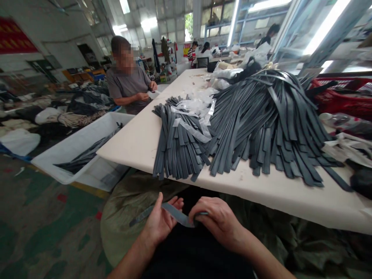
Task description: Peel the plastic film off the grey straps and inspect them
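Observation:
A flat dark grey strap (178, 214) stretches between my two hands in front of my lap. Its free end hangs out to the left, past my left hand (159, 224). That hand is palm up, the strap running between its raised thumb and loosely curled fingers. My right hand (218, 217) is closed around the other part of the strap, which bends into a loop at the fingers. Just beyond my hands, a smaller pile of similar straps (178, 151) lies at the table edge with whitish translucent strips (193, 130) across it. A larger strap bundle (261, 116) fans out to its right.
The pale table (133, 145) runs away from me. A white bin (84, 149) holding dark straps stands at its left side. A person in a grey shirt (128, 83) works beside it. A red crate (343, 95) and plastic bottle (340, 120) are at the right.

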Demonstrator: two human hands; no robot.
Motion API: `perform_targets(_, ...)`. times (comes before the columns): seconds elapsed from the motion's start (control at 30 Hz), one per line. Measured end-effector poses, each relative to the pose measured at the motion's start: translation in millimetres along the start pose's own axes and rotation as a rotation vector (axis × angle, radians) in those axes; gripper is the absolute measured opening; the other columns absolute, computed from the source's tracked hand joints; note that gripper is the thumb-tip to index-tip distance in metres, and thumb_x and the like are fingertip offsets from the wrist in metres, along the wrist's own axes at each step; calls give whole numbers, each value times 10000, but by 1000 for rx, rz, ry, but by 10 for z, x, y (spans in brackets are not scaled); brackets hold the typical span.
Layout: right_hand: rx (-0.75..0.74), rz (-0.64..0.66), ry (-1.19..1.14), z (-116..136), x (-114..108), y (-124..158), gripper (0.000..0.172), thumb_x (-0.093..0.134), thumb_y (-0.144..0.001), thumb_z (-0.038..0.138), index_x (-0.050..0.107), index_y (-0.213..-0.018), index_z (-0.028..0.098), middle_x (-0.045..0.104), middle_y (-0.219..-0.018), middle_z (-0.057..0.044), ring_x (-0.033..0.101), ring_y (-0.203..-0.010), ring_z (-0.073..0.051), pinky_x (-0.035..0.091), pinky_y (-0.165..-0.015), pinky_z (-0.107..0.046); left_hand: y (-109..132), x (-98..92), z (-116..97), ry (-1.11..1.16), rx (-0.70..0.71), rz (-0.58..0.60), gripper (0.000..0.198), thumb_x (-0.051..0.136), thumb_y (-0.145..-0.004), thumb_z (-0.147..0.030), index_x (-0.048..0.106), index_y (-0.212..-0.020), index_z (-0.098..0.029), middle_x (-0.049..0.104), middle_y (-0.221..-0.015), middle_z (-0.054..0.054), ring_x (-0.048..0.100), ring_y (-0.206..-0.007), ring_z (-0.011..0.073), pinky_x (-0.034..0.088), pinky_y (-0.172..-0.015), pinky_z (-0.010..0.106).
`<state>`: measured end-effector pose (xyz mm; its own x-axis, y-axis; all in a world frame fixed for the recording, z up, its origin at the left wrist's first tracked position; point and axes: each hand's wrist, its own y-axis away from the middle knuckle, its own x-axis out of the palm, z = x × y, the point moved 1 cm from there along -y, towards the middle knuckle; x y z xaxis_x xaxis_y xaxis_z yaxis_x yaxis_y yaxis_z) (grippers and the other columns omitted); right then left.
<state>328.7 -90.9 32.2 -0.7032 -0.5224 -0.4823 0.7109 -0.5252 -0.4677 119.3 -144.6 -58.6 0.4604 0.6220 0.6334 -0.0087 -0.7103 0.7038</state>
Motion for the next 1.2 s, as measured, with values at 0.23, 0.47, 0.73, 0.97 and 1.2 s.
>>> perform_targets(0.23, 217, 42, -155, 71, -338, 455, 293, 427, -1068, 363, 657, -941, 235, 665, -841, 7, 626, -774, -117, 446, -726, -231, 124, -465, -1280, 237, 653, -412, 383, 222, -1061, -245, 589, -1075, -136, 651, -657, -9, 630, -523, 69, 519, -501, 132)
perform_targets(0.47, 326, -12, -416, -63, 1, 222, 283, 521, -1027, 390, 711, -943, 199, 724, -877, -20, 670, -819, -137, 508, -789, -241, 546, 94, -1049, -400, 863, 29, 330, 720, -836, -409, 650, -1062, -178, 718, -782, 33, 637, -571, 143, 484, -456, 205)
perform_targets(0.73, 297, -231, -571, -122, -388, -198, 269, 577, -995, 440, 740, -1010, 227, 483, -1510, -43, 374, -1436, -230, 278, -1194, -406, 349, 397, -283, -1094, 215, 632, 400, 571, -934, -509, 637, -1098, -149, 722, -878, 95, 678, -678, 164, 476, -567, 233)
perform_targets(0.97, 297, -392, -658, -151, -449, -267, 260, 627, -955, 435, 762, -995, 216, 729, -1155, -55, 668, -1062, -202, 508, -985, -368, 280, 608, -166, -1276, 261, 711, 506, 568, -917, -553, 595, -1257, -180, 703, -1097, 106, 670, -890, 208, 517, -755, 298)
perform_targets(1.2, 366, -450, -586, -61, -193, -314, 339, 611, -933, 503, 758, -999, 205, 733, -1093, -49, 555, -527, -73, 442, -459, -203, 337, 1009, -2, -1325, 605, 546, 391, 542, -930, -512, 689, -1043, -168, 721, -938, 60, 644, -863, 208, 478, -783, 294)
